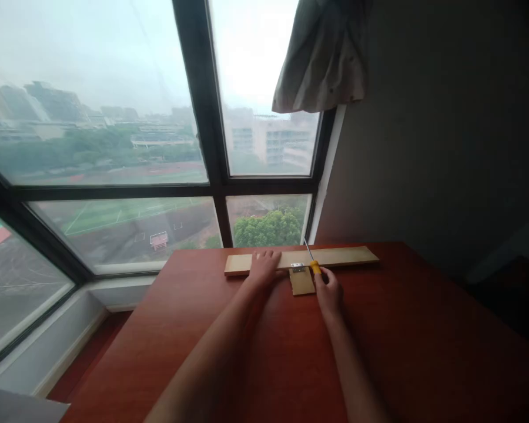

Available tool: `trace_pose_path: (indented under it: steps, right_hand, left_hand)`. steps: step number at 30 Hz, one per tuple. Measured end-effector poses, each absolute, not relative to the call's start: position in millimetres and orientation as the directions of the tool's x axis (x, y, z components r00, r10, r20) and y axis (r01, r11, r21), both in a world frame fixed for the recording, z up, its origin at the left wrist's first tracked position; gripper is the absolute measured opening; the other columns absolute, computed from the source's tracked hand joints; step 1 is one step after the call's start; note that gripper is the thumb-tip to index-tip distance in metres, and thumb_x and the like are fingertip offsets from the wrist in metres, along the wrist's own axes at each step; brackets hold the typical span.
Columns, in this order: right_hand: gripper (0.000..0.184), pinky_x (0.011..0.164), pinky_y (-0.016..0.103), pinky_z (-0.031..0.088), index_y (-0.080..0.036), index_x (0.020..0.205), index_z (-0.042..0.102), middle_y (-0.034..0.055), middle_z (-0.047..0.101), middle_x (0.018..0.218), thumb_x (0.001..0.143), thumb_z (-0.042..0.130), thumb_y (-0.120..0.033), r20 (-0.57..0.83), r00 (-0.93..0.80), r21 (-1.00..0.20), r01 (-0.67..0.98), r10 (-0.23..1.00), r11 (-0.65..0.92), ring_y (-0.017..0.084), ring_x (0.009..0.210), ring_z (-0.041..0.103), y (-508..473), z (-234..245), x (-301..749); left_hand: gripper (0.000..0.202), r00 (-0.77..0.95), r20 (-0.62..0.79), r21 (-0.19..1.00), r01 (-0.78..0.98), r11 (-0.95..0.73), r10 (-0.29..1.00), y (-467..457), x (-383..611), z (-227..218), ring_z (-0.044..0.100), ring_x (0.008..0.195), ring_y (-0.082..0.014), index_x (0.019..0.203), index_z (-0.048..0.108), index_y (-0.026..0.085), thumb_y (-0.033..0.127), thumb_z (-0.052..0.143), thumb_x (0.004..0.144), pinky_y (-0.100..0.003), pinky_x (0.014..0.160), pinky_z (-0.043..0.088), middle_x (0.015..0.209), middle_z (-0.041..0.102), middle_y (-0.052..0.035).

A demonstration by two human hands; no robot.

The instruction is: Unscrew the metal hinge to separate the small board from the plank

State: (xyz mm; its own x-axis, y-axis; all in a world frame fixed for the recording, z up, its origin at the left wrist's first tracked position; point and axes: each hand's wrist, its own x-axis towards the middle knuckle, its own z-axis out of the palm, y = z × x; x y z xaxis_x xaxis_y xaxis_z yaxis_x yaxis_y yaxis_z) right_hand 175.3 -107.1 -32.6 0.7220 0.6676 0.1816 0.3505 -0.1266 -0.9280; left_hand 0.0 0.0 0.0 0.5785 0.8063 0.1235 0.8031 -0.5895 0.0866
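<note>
— Wood plank (344, 256) lies across the far table (401, 329) edge, long axis left to right; is the hinge (298, 268) on?

— Seemingly partly: it bridges the plank and small block (301, 283). Left hand (263, 268) presses flat on the plank, fingers spread. Right hand (330, 292) has fingers clamped on the screwdriver (312, 262), shaft pointing up-left, away from the hinge; tightness I can't tell

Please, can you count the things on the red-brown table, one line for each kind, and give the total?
Long wooden board: 1
Small wooden piece: 1
Metal hinge: 1
Yellow-handled screwdriver, in right hand: 1
Total: 4
The left hand rests on the board.
</note>
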Motion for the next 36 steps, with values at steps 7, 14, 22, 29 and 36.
trace_pose_path:
  steps: [7,14,22,29,36]
  right_hand:
    - [0.049,0.088,0.038,0.045,-0.013,0.107,0.068,0.0154,0.07,0.109,0.076,0.051,-0.047,0.224,0.677,-0.932,0.36,0.701,-0.05,0.03,0.103,0.063,-113,-19,169]
    - [0.047,0.073,0.034,0.05,-0.015,0.107,0.067,0.0103,0.073,0.087,0.079,0.05,-0.049,0.271,0.565,-0.926,0.374,0.779,0.051,0.026,0.084,0.067,-122,-7,152]
    - [0.037,0.078,0.033,0.05,-0.017,0.104,0.068,0.0101,0.072,0.098,0.078,0.054,-0.04,0.297,0.443,-0.907,0.407,0.846,0.106,0.025,0.088,0.065,-130,-1,131]
    - [0.034,0.082,0.034,0.048,-0.017,0.101,0.068,0.0099,0.072,0.101,0.077,0.053,-0.038,0.302,0.422,-0.901,0.42,0.855,0.111,0.025,0.091,0.065,-130,-1,126]
    - [0.032,0.075,0.032,0.049,-0.018,0.1,0.067,0.0087,0.073,0.094,0.079,0.054,-0.038,0.263,0.418,-0.918,0.385,0.869,0.092,0.024,0.086,0.066,-131,-1,128]
  left_hand:
    - [0.061,0.58,0.131,0.085,0.802,-0.592,0.804,-13,-33,1,0.048,0.119,-0.0322,0.131,0.045,0.028,0.057,0.061,0.08,-0.049,0.103,0.028,0.128,0.054,-0.0114]
    - [0.064,0.582,0.088,0.122,0.799,-0.589,0.808,-47,-87,9,0.045,0.125,-0.0307,0.135,0.044,0.03,0.054,0.063,0.08,-0.047,0.108,0.024,0.134,0.052,-0.0107]
    - [0.067,0.551,0.055,0.137,0.822,-0.553,0.833,-80,-122,15,0.042,0.127,-0.0305,0.139,0.041,0.029,0.053,0.062,0.08,-0.044,0.108,0.025,0.135,0.051,-0.0102]
    - [0.066,0.543,0.07,0.116,0.829,-0.547,0.837,-81,-123,15,0.041,0.129,-0.0314,0.137,0.044,0.026,0.049,0.065,0.079,-0.045,0.108,0.027,0.139,0.049,-0.0115]
    - [0.04,0.474,0.15,0.208,0.843,-0.496,0.868,-121,-98,47,0.051,0.119,-0.0252,0.126,0.052,0.025,0.028,0.056,0.086,-0.035,0.098,0.038,0.132,0.054,-0.0091]
